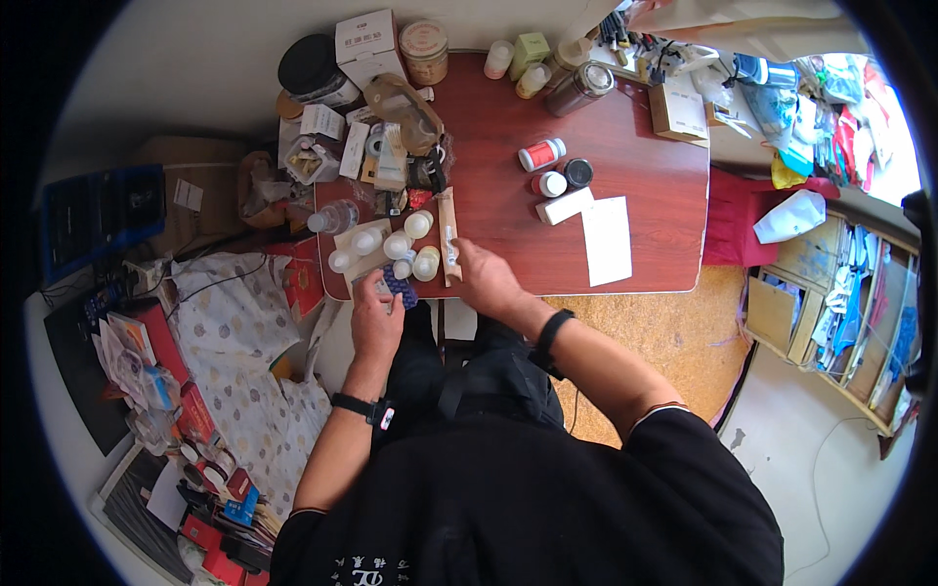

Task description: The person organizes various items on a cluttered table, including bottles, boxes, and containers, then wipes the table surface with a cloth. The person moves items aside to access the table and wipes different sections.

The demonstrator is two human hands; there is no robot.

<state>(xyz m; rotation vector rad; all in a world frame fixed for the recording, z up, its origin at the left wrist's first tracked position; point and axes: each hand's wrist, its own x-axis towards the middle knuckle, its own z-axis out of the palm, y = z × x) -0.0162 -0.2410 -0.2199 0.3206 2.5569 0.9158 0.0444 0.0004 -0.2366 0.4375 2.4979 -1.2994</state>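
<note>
My left hand point(377, 322) is at the near left edge of the table, its fingers around a small blue-patterned item point(399, 289), partly hidden. My right hand point(489, 280) has its fingertips at the near end of a long, narrow tan strip or packet point(447, 227); whether it grips it cannot be told. Between the hands and beyond them stand several small white-capped bottles point(398, 245). A clear plastic bottle point(340, 217) lies left of them. Farther right are a red-labelled white bottle point(542, 154), a dark-capped jar point(577, 173), a small white box point(566, 206) and a white sheet point(607, 242).
The red-brown table point(498, 117) has boxes, tubs and a brown pouch point(405, 113) crowded at its back left. A steel flask point(580, 88) and small bottles stand at the back. A cardboard box point(678, 111) sits at the back right corner.
</note>
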